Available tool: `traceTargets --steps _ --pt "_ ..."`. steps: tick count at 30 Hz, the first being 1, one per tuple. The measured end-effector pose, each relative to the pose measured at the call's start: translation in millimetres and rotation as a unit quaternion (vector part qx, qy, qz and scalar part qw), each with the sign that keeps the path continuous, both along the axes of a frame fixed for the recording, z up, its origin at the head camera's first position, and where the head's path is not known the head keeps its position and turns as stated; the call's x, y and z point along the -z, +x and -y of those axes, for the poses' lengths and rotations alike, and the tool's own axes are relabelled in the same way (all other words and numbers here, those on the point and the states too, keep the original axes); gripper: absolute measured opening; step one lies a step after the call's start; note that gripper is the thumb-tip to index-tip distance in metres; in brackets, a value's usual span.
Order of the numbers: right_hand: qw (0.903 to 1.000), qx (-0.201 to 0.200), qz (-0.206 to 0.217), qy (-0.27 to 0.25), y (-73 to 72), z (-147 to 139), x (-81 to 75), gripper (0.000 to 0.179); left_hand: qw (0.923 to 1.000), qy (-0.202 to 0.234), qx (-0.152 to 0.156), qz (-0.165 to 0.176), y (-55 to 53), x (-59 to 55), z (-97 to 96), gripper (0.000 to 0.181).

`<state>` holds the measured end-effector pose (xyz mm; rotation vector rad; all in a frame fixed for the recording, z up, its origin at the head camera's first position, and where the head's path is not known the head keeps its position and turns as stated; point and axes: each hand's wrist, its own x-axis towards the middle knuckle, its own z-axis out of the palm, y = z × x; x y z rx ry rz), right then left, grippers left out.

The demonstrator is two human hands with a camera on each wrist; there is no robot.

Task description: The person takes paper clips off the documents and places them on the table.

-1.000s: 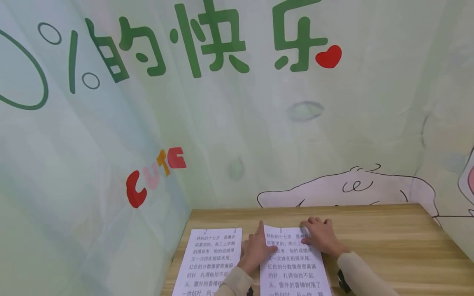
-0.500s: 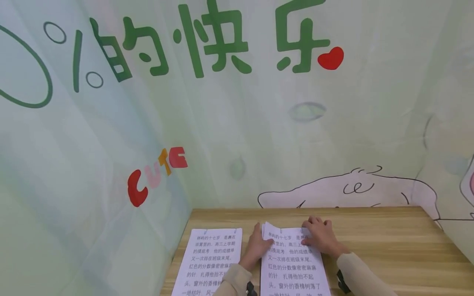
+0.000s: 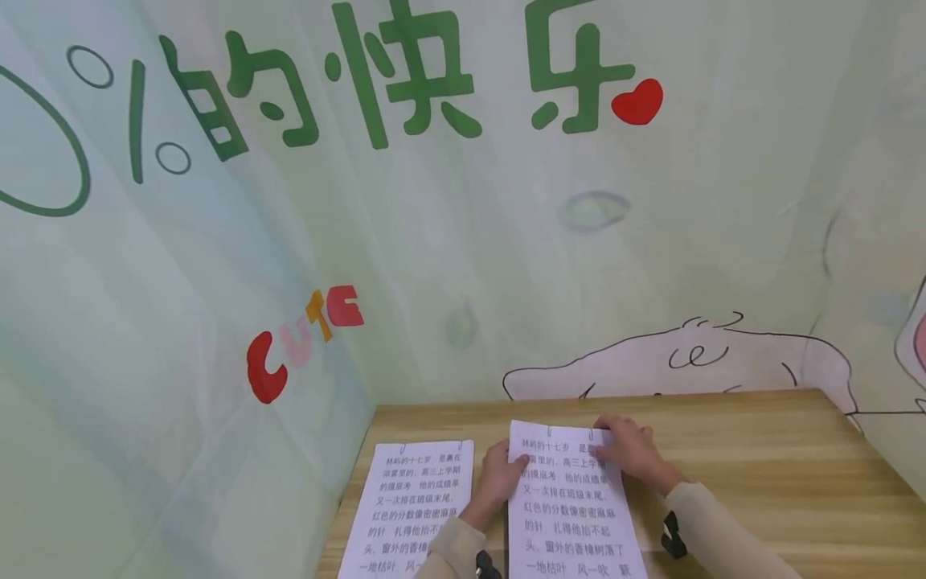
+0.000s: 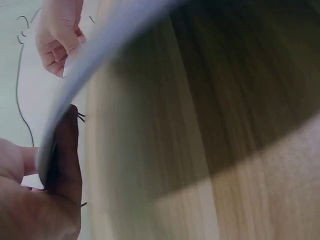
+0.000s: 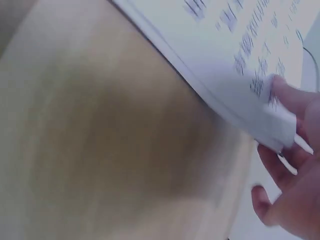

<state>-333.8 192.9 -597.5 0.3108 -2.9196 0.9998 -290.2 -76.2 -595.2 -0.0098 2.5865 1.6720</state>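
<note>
A stack of white printed sheets (image 3: 564, 519), with paper clips (image 3: 549, 431) along its top edge, is raised at its far end above the wooden table. My left hand (image 3: 496, 484) grips the stack's left edge, thumb on the printed face and fingers underneath. On the other side my right hand (image 3: 633, 452) pinches the upper right corner. The right wrist view shows the thumb (image 5: 290, 95) on the text and the fingers below the sheets. In the left wrist view the stack (image 4: 75, 80) bends upward, with a gap between it and the table.
A second clipped stack of printed sheets (image 3: 412, 503) lies flat to the left, partly covered by my left sleeve (image 3: 454, 551). The wooden table (image 3: 760, 482) extends to the right. A printed curtain (image 3: 463, 241) hangs behind and along the left side.
My left hand has gone from lying over the stack's upper left corner to gripping its left edge. The stack's far end has risen off the table, held by both hands.
</note>
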Motion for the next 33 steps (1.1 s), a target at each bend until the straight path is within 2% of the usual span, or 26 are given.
traceTargets --steps 4,10,16,25,33 --pt "0.9973 -0.035 0.011 -0.064 -6.5 -10.3 -11.8 0.015 0.9997 0.024 0.007 0.003 4.3 -9.9 2.6 0.031" --pt "0.9863 -0.090 0.034 -0.133 -8.6 -21.2 -22.3 0.023 0.9970 0.071 0.030 -0.005 11.8 -14.1 5.2 0.032" --pt "0.9753 -0.105 0.067 -0.183 -6.1 -24.4 -28.9 0.021 0.9934 0.106 0.043 -0.009 17.8 -15.5 4.3 0.034" --pt "0.9649 -0.142 0.087 -0.203 -5.1 -27.9 -37.2 0.018 0.9925 0.116 0.037 -0.010 23.9 -20.5 1.7 0.034" --pt "0.9616 -0.160 0.100 -0.200 -1.8 -24.2 -42.3 0.015 0.9915 0.123 0.041 -0.006 28.4 -20.1 4.2 0.033"
